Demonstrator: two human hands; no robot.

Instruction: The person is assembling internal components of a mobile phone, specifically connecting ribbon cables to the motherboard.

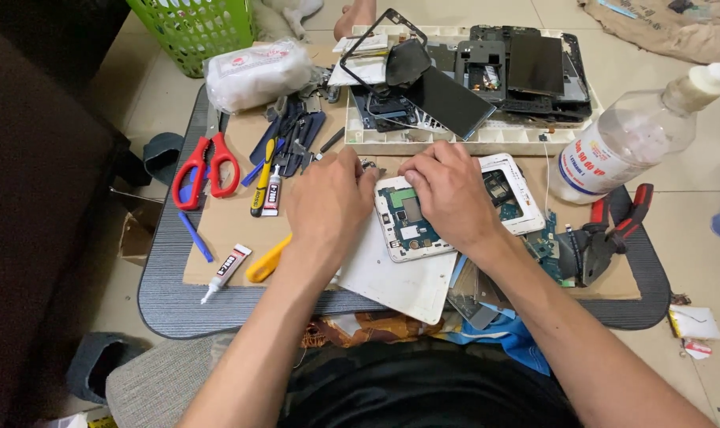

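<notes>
An opened white phone frame (405, 226) with its green circuit board exposed lies on a white sheet (392, 277) at the middle of the cardboard mat. My right hand (449, 194) rests on the frame's top right part, fingers curled over its upper edge. My left hand (328, 202) sits just left of the frame, fingertips at its top left corner pinching something small and dark that I cannot make out. A second white phone frame (514, 190) lies partly under my right hand.
A white tray (463, 143) of phone parts and dark screens stands behind the hands. Red scissors (203, 168), screwdrivers and glue tubes (227, 269) lie left. A clear plastic bottle (629, 139) and red-handled pliers (605, 234) are right. A green basket (194, 28) is far left.
</notes>
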